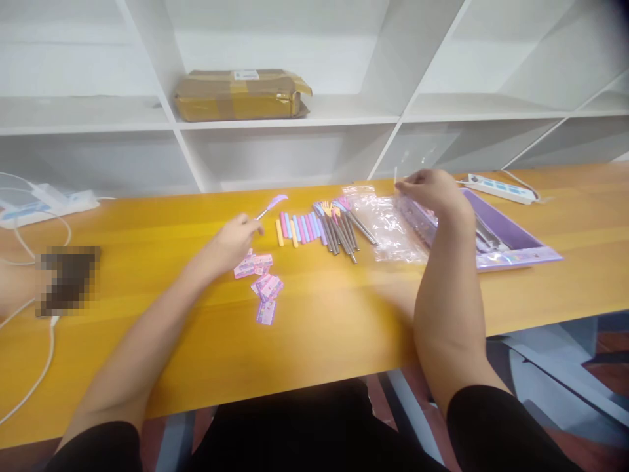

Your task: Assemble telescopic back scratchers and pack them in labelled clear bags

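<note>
My left hand (238,239) is closed round the thin metal shaft of a small back scratcher (275,204) with a purple head, held tilted above the table. Just below that hand lie several pink and purple printed cards (268,286). To its right are a row of pastel sticks (299,228) and a pile of metal-shafted back scratchers (339,226) with coloured claw heads. My right hand (427,190) pinches at clear plastic bags (393,226), its fingertips partly blurred. Behind my right forearm, a purple box (521,255) stands open with silvery things inside.
White shelving (289,154) rises along the table's back edge, with a taped brown parcel (240,95) in one compartment. Power strips (501,188) and white cables lie at both ends of the table (319,341). A blurred-out dark object (69,278) is at the left. Blue-grey chairs (550,373) stand below the front edge.
</note>
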Tool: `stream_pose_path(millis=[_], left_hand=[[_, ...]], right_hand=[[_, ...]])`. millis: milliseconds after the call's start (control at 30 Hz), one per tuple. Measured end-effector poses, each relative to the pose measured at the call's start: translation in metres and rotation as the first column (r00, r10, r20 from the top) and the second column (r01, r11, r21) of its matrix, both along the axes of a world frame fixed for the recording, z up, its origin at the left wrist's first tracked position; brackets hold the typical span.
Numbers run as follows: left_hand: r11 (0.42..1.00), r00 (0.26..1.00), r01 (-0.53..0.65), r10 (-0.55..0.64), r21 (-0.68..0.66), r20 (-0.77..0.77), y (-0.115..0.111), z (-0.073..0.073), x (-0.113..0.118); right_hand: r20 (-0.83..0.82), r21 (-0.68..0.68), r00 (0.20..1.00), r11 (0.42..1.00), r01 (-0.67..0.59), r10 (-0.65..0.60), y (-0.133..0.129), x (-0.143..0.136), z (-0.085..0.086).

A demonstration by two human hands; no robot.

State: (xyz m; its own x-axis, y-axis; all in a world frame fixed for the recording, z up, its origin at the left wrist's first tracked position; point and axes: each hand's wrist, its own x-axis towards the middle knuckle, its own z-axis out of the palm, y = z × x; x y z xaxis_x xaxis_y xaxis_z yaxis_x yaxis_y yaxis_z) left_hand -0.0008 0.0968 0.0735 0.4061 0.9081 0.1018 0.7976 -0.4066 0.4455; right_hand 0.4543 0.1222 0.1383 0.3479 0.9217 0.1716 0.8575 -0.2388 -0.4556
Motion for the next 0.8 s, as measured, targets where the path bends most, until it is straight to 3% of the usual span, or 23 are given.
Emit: stream_pose_path(millis=[67,167,233,300,367,467,600,800], left_hand=[[1.0,0.998,-0.005,0.007,-0.027,0.066,-0.001,0.003,0.005],[0.988,0.963,0.077,-0.039,-0.133,0.267,-0.007,0.008,0.016],[0.937,0.887,0.184,-0.028,-0.298,0.461,-0.014,0.008,0.026],[0.83,0.77,0.312,0.065,-0.463,0.635,-0.021,0.005,0.036],[0.74,0.709,0.395,0.131,-0.544,0.693,-0.027,0.0,0.046],[0.693,0.676,0.414,0.2,-0.59,0.71,-0.032,-0.005,0.055],[0.643,0.545,0.499,0.288,-0.581,0.787,-0.035,-0.005,0.062],[0.622,0.443,0.568,0.321,-0.539,0.837,-0.038,-0.002,0.064]], right_hand=[[-0.218,0.07,0.966,0.989,-0.129,0.142,-0.015,-0.03,0.017],[-0.438,0.178,0.816,0.926,-0.333,0.378,-0.031,-0.085,0.022],[-0.51,0.245,0.696,0.861,-0.446,0.506,-0.037,-0.122,0.013],[-0.547,0.287,0.584,0.79,-0.542,0.6,-0.042,-0.154,-0.001],[-0.625,0.274,0.454,0.723,-0.634,0.635,-0.046,-0.176,-0.014],[-0.685,0.301,0.323,0.656,-0.692,0.654,-0.047,-0.188,-0.026],[-0.617,0.346,0.326,0.619,-0.705,0.717,-0.042,-0.186,-0.033],[-0.205,0.43,0.387,0.438,-0.79,0.899,-0.046,-0.198,-0.049]])
